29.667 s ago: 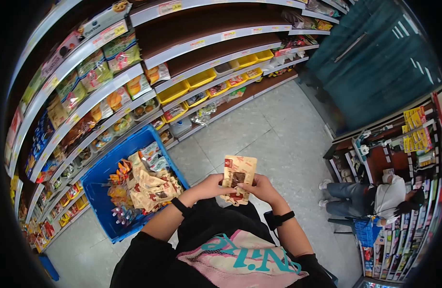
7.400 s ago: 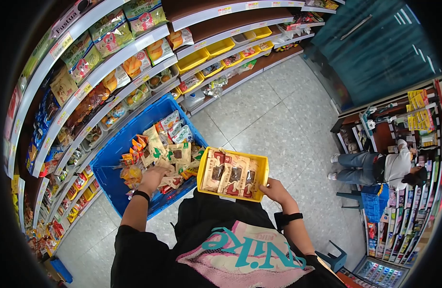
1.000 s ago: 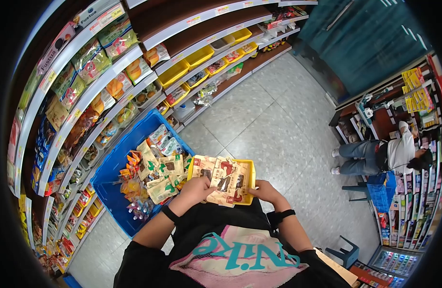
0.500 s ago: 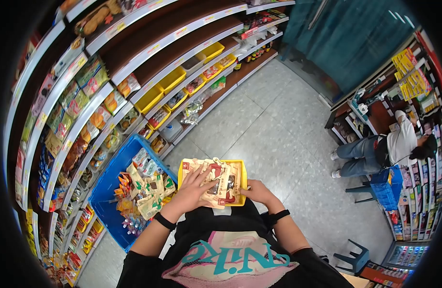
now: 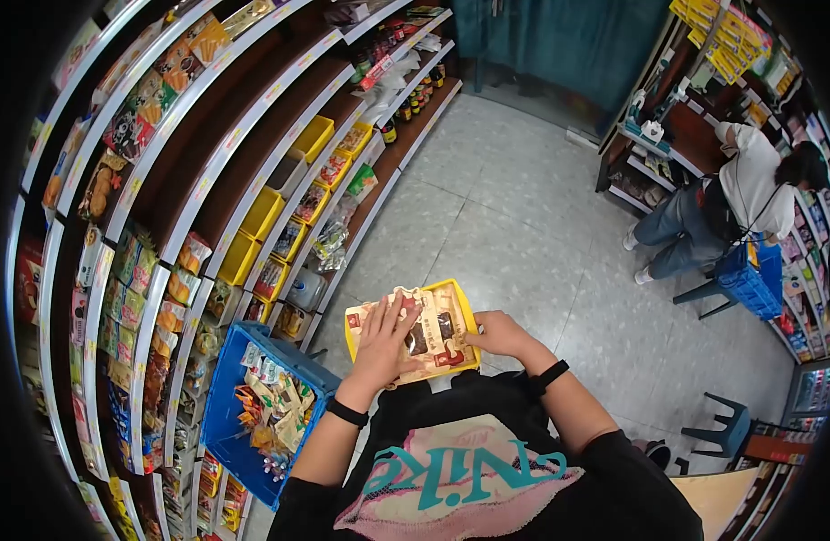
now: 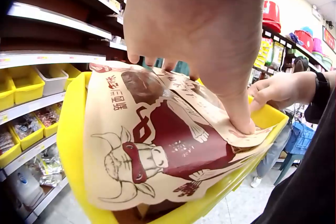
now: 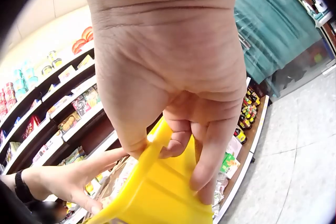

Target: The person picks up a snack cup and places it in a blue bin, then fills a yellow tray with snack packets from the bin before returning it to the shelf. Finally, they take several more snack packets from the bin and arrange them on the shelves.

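Observation:
A yellow plastic bin (image 5: 465, 305) is held in front of my body. Its right wall is pinched by my right hand (image 5: 505, 334), thumb at the rim and fingers curled against the outside in the right wrist view. My left hand (image 5: 382, 341) lies with extended fingers flat on the snack pouches in the bin. The top pouch (image 6: 173, 145) is beige and dark red, with a drawn bull's head and a small clear window. It lies flat near the rim, covering most of what is beneath; another beige pouch (image 5: 453, 316) shows beside it.
A blue crate (image 5: 225, 397) of mixed packaged snacks stands at my left, beside the shelves. Several yellow bins (image 5: 263, 212) sit on the lower shelves. To the right are a person in white (image 5: 758, 180), a blue basket (image 5: 753, 275) and a dark stool (image 5: 726, 428).
The view has swung toward the right-hand aisle, so the crate sits lower. My left hand went from gripping a pouch to lying flat on the pouches; my right hand keeps hold of the bin.

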### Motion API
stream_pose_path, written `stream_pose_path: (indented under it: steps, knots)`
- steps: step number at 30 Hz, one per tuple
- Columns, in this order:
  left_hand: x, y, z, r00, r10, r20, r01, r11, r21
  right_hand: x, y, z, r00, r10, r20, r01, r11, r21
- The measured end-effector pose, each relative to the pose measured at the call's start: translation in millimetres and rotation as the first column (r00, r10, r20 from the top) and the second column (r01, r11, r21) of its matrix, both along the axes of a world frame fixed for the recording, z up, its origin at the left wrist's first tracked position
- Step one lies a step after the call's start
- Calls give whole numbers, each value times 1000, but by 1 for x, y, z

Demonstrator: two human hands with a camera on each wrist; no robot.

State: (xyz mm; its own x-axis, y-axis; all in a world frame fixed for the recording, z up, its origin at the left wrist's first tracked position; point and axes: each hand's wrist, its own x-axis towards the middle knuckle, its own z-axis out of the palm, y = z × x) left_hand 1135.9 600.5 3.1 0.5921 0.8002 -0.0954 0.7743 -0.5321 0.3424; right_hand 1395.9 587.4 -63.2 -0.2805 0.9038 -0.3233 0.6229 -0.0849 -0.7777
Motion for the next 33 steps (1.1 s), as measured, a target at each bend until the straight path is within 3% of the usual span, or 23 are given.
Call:
stream_pose_path:
  steps: [7,12,20,25,26,28,33]
  knots:
    - [37,21,-7,996,-80,-45,79,997,-21,28,17,-10,995,-88,-52,84,994,-66]
    - [44,63,-16,994,-88,-64,89,996,9,29,50,-8,996,-88,26,90,989,-120]
    - [36,175,-41,992,-130,-1,129,991,20,20,142,-15,984,-172,40,175,983,-60]
    - [3,260,-40,986,-146,84,149,989,-28,-5,222,-18,984,-180,15,180,973,-148]
    - [-4,277,-39,986,-141,84,144,989,-23,-11,240,-19,983,-181,-1,179,972,-149]
    - [-17,304,-38,959,-51,280,68,996,-54,-22,273,-26,987,-159,17,160,979,-127]
    - [-65,345,-33,930,101,354,-88,995,-55,-44,343,-45,981,-175,85,182,979,-95]
